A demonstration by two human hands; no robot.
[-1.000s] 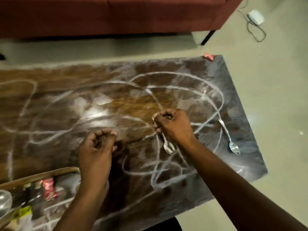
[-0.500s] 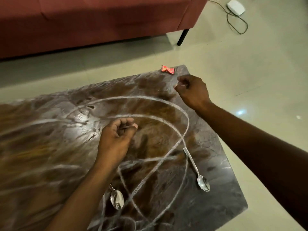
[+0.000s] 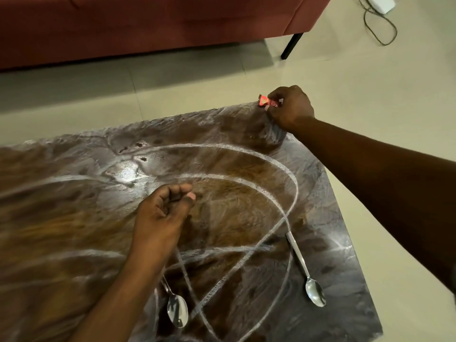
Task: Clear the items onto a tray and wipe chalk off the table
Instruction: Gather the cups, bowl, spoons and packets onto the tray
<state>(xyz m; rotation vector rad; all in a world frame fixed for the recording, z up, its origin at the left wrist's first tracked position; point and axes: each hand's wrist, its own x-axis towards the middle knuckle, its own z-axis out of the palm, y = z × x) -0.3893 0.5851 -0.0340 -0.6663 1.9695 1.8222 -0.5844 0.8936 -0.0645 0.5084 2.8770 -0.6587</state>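
- Since the earlier frames the right hand [image 3: 290,107] has travelled from beside the near spoon out to the table's far corner in the upper right of the frame, and its fingers now pinch a small red wrapper [image 3: 265,102] that was lying there untouched half a second ago.
- Over the same stretch the left hand [image 3: 162,213] has stayed loosely curled above the middle of the table [image 3: 74,218], while the view has swung right, so the tray seen a second ago at the lower left is now out of sight.
- Progress, as I judge it, is partial: the wrapper is being lifted, but two spoons remain on the tabletop, one spoon [image 3: 177,309] at the bottom centre just beside the left forearm, the other spoon [image 3: 306,272] at the lower right.
- Wiping looks not yet begun: broad chalk loops [image 3: 278,166] and smears cover nearly the whole surface, and no cloth shows.
- Right arm is stretched nearly straight across the right side of the frame, wrist bent down, thumb and fingertips closed on the wrapper right at the table edge.
- Left forearm rises from the bottom centre; the fingers are half clenched toward the thumb, and whether they hold anything small I cannot tell.
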